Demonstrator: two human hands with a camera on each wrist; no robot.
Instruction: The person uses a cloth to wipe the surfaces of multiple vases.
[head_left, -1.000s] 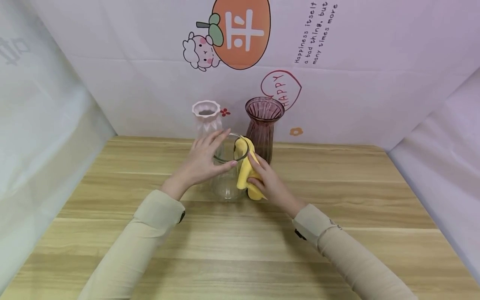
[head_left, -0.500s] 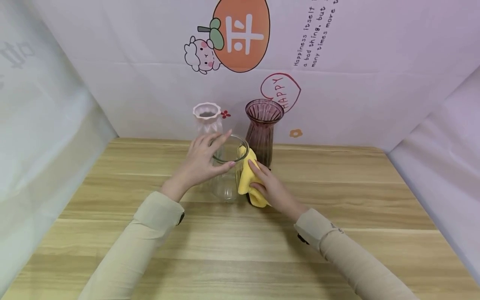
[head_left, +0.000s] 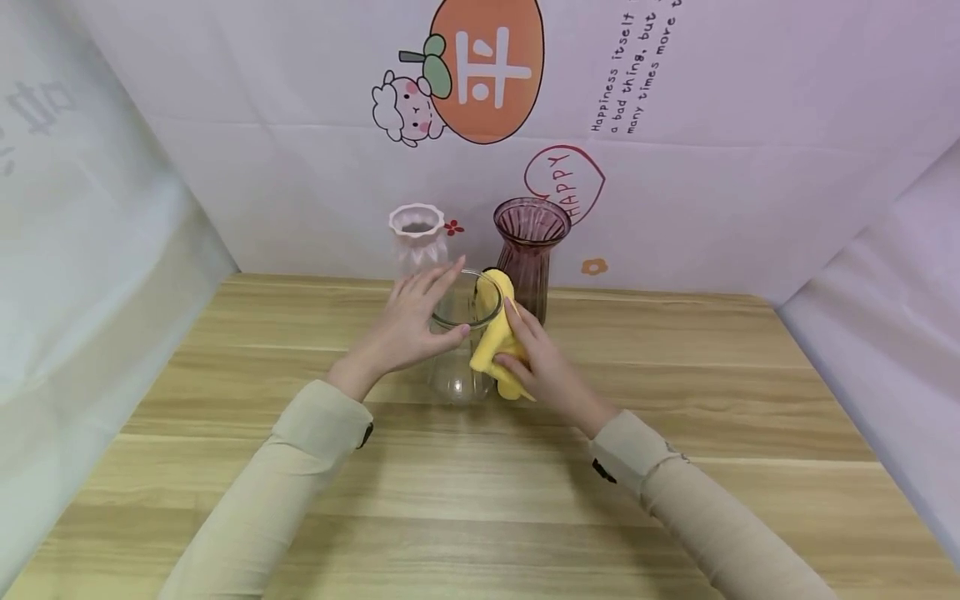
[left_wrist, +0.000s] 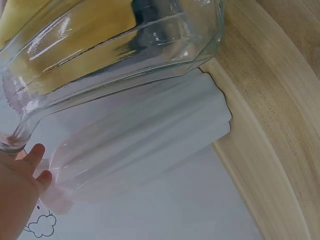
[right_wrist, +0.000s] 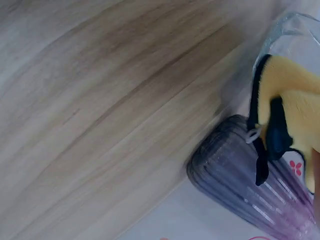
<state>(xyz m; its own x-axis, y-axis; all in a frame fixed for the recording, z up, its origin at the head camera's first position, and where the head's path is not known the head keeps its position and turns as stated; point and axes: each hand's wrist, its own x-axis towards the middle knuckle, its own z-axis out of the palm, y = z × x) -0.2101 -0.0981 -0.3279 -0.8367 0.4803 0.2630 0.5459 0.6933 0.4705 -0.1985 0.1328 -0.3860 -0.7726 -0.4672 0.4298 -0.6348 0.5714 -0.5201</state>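
Observation:
A clear glass vase stands upright in the middle of the wooden table. My left hand holds it by the rim from the left, thumb on the near side and fingers on the far side. In my right hand is a yellow cloth, pinched between thumb and fingers and laid against the vase's right outer wall. The right wrist view shows the cloth's dark edging and a small loop on it. Through the glass, the left wrist view shows the yellow of the cloth behind the vase.
Behind the glass vase, a pale pink vase with a scalloped rim stands at the left. A purple ribbed vase stands close behind the cloth at the right. A printed white curtain rises along the table's back edge.
The right hand with the cloth has slid down the vase's side and back up toward the rim. The left hand keeps its hold on the rim.

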